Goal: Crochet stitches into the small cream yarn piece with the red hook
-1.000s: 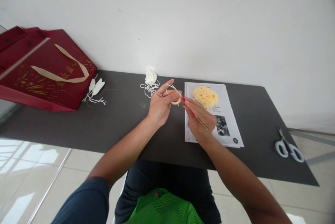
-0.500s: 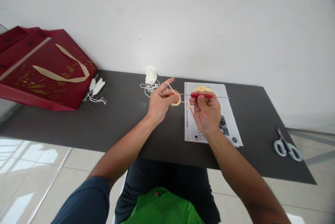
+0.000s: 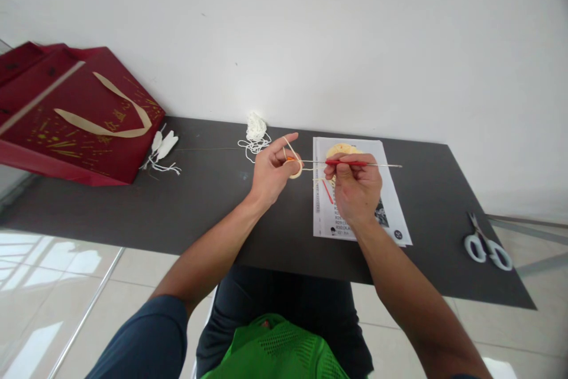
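My left hand pinches a small cream crochet piece, with a bit of orange showing at its top edge. Cream yarn loops over the raised index finger of that hand. My right hand grips the red handle of a crochet hook. Its thin metal shaft points left to the crochet piece, and another metal end sticks out to the right. Whether the tip sits inside a stitch is too small to tell. Behind my right hand lies a yellow crocheted piece, partly hidden, on printed sheets.
A small red-orange tool lies on the sheets. White yarn sits by the wall. White pieces with loose threads lie beside a dark red gift bag at left. Scissors rest at the right end of the dark table.
My right hand has moved a little to the right with the crochet hook. The left hand stays nearly in place, still holding the crochet piece.
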{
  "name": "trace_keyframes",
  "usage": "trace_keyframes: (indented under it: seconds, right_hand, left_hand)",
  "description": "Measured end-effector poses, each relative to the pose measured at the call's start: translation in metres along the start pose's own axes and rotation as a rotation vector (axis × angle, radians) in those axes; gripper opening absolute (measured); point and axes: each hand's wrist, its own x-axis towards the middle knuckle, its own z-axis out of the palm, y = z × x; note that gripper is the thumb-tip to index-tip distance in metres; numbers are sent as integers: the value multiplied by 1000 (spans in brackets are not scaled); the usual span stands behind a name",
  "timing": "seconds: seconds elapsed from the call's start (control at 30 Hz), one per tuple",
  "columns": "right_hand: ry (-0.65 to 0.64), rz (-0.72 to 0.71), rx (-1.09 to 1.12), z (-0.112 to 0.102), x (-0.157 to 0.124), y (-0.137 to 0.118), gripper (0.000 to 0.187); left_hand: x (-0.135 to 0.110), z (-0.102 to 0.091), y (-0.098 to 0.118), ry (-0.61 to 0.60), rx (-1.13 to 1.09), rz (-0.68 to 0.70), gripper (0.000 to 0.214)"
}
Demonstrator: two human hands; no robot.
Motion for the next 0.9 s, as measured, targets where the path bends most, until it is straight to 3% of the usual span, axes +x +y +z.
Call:
trace_keyframes:
  seconds: [0.37, 0.67, 0.9]
  right_hand:
    - [-31, 83, 63, 3, 5, -6, 28]
    - [-63, 143, 143, 2, 4, -8, 30]
    - [-16, 372, 303, 0, 6, -9, 32]
  left_hand:
    - [1, -4, 1, -74, -18, -25, 52]
    - [2, -3, 6, -132, -142, -125, 42]
    - [2, -5, 6, -185, -171, -121, 35]
